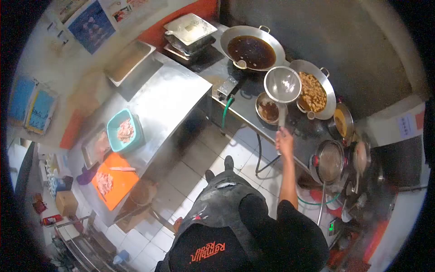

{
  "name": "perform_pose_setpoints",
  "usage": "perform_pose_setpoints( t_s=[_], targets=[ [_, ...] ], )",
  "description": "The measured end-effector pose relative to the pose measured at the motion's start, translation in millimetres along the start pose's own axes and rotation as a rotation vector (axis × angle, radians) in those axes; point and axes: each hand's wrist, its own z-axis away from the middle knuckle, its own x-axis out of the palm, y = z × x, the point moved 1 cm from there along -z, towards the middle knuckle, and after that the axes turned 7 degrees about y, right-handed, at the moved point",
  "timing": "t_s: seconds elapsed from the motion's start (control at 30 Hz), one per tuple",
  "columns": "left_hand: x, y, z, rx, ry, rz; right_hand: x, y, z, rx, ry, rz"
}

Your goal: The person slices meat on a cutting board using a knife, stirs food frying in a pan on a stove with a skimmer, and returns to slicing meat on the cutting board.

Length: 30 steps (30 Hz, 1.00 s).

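Observation:
My right hand [284, 141] is closed around the handle of a round mesh strainer [282, 85]. The strainer's bowl is raised over the stove, between a small pan of dark food [268, 110] and a wok of browned chunks in sauce [312, 93]. Behind it stands a larger wok of dark liquid [252, 51]. Only a small part of my left hand [177, 224] shows, low beside my apron; its fingers are mostly hidden, so what it holds, if anything, does not show.
On the steel table [158, 86] at left are a teal tub of raw meat [125, 130] and an orange cutting board [118, 181] with chopped meat and a knife. A pot with a strainer [329, 161] stands at right. A green hose [226, 111] hangs off the stove edge.

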Motion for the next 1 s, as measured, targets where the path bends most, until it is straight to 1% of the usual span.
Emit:
perform_pose_setpoints(
  t_s=[0.07,0.13,0.2,0.23,0.3,0.33,0.4,0.43,0.47,0.53,0.57,0.6,0.67,0.7,0.73,0.8,0.83,0.87,0.9,0.97,1.0],
  targets=[
    [6,5,2,0.003,0.004,0.014,45,96,-17,-0.209,0.038,0.235],
    [13,8,3,0.001,0.004,0.017,70,90,-7,-0.204,0.027,0.201],
    [16,11,3,-0.002,0.006,0.018,82,84,6,0.243,0.023,-0.194],
    [19,14,3,-0.003,0.004,0.017,86,81,4,0.243,0.024,-0.200],
    [23,20,2,-0.008,-0.003,0.006,90,94,1,0.453,0.045,-0.380],
    [26,26,0,-0.010,-0.011,-0.001,89,106,-4,0.460,0.056,-0.384],
    [33,41,-7,-0.004,-0.027,-0.026,93,172,-27,0.564,-0.034,-0.479],
    [36,48,-12,-0.005,-0.036,-0.033,101,205,-39,0.572,-0.010,-0.491],
    [41,62,-17,0.004,-0.051,-0.058,96,194,-34,0.595,-0.073,-0.523],
    [42,78,-22,0.000,-0.074,-0.102,83,139,-20,0.625,-0.254,-0.566],
    [47,85,-26,0.002,-0.085,-0.124,78,122,-18,0.649,-0.303,-0.556],
    [52,94,-30,0.005,-0.097,-0.145,72,107,-18,0.673,-0.338,-0.524],
    [62,114,-34,0.013,-0.113,-0.181,60,89,-26,0.713,-0.342,-0.394],
    [69,121,-36,0.016,-0.124,-0.197,52,81,-32,0.745,-0.366,-0.249],
    [75,129,-38,0.022,-0.130,-0.211,37,61,-37,0.660,-0.311,-0.023],
    [86,143,-42,0.028,-0.142,-0.232,-4,72,-62,0.333,-0.084,0.015],
    [91,152,-44,0.037,-0.146,-0.240,-29,66,-78,0.075,0.189,0.261],
    [95,159,-46,0.043,-0.151,-0.250,-51,43,-92,-0.188,0.455,0.506],
    [101,168,-49,0.050,-0.155,-0.257,-75,-23,-94,-0.083,0.563,0.491],
    [115,190,-54,0.071,-0.164,-0.258,-120,-22,-124,-0.215,0.753,0.472],
    [123,205,-53,0.078,-0.165,-0.252,-133,-36,-134,-0.191,0.749,0.503]
  ],
)
